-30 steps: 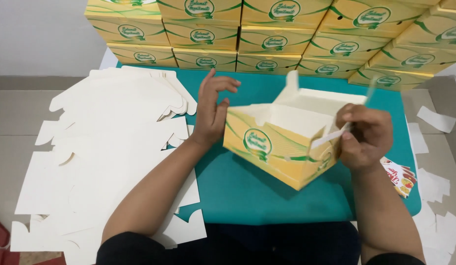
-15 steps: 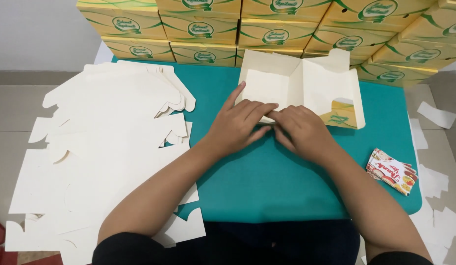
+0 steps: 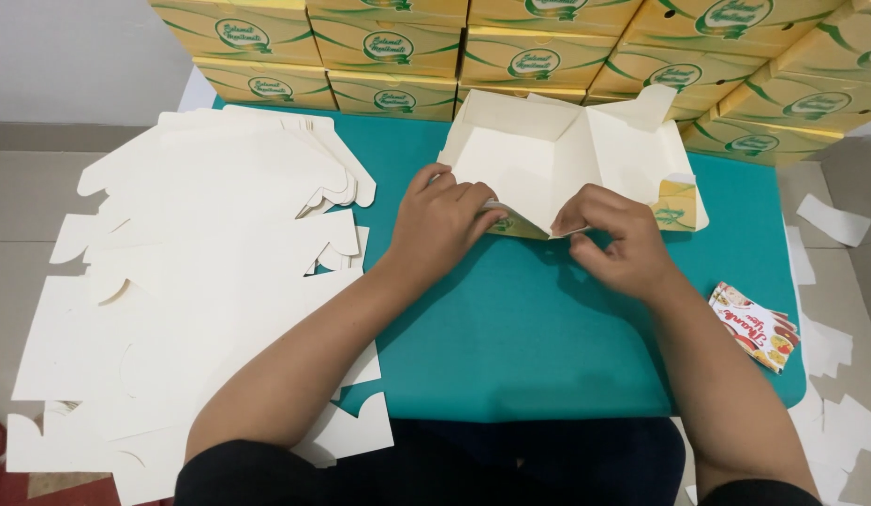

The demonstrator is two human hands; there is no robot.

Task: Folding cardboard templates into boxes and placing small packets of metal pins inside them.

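A half-folded cardboard box [image 3: 557, 155] lies open on the teal mat [image 3: 538, 328], its cream inside facing up and yellow-green print showing at its right flap. My left hand [image 3: 440, 225] pinches the box's near edge on the left. My right hand [image 3: 613, 234] grips the near corner flap just to the right of it. Both hands sit close together at the front edge of the box.
A spread of flat cream box blanks [image 3: 192, 281] covers the floor and mat to the left. Stacked finished yellow-green boxes [image 3: 510, 47] form a wall at the back. A small printed packet [image 3: 759, 326] lies at the right, with paper scraps [image 3: 834, 220] beyond it.
One second ago the box stood raised and tilted between my hands. It was then laid down and opened flat; now my hands have drawn slightly apart along its near edge, folding a flap.
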